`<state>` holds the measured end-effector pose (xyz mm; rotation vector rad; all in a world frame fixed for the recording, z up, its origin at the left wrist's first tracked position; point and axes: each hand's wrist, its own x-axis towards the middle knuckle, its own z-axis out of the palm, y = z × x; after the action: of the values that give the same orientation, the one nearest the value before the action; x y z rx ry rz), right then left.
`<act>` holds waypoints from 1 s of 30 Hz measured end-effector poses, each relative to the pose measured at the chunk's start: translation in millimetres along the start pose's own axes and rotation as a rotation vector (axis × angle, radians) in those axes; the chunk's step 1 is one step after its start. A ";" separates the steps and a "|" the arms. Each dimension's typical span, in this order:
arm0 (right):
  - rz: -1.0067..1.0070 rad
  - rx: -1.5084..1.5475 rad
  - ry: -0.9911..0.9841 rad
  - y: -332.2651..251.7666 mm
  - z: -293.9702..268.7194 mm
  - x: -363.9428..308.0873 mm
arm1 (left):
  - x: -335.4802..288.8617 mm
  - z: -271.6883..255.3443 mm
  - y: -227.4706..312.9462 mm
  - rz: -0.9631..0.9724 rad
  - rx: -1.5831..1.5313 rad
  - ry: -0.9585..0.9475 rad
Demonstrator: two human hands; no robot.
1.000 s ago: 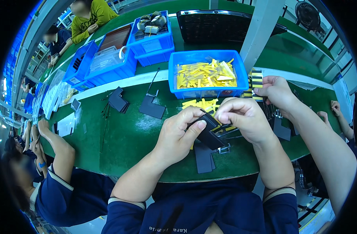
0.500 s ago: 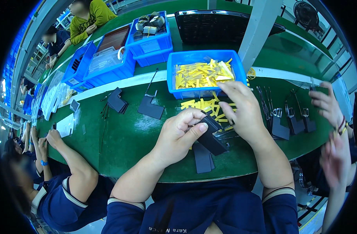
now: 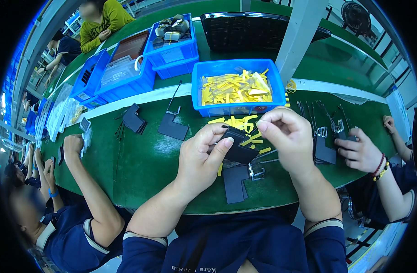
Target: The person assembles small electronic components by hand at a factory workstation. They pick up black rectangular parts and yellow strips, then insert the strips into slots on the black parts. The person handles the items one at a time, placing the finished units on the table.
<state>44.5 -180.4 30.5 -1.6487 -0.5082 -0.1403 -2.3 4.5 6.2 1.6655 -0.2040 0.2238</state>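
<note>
My left hand [image 3: 197, 154] grips a flat black plate [image 3: 240, 152] between thumb and fingers, held tilted above the table. To the right of the plate, my right hand [image 3: 288, 139] is raised with thumb and forefinger pinched; whatever lies between the fingertips is too small to make out. Beneath both hands a loose heap of yellow strips [image 3: 238, 123] lies on the green table. Closer to me rests a small stack of black L-shaped plates [image 3: 235, 185], with a metal bracket [image 3: 257, 172] and thin dark leads beside it.
A blue bin [image 3: 238, 109] full of yellow strips stands ahead. More black plates with leads lie left [image 3: 173, 127] and right [image 3: 325, 152]. A co-worker's hand [image 3: 361, 152] reaches over the right-hand plates; another person's arm [image 3: 92, 186] is at left. A white post [image 3: 304, 36] rises behind the bin.
My right hand has drawn its fingers together into a pinch and come lower, nearer me. The black plate has turned slightly in my left hand. The co-worker's hand at right has come down to the plates.
</note>
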 end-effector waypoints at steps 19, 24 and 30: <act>-0.236 -0.270 0.064 9.2 6.3 -0.6 | -0.4 3.4 -1.5 -0.042 -0.122 0.042; -0.247 -0.301 0.080 7.2 9.2 -1.9 | -0.8 3.7 -2.2 -0.062 -0.118 0.031; -0.257 -0.331 0.061 5.1 11.0 -2.6 | -1.8 2.0 -3.9 -0.104 -0.067 -0.036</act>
<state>42.0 -170.7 23.1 -1.8882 -0.6758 -0.4849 -3.0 3.0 1.8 1.6095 -0.1501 0.1072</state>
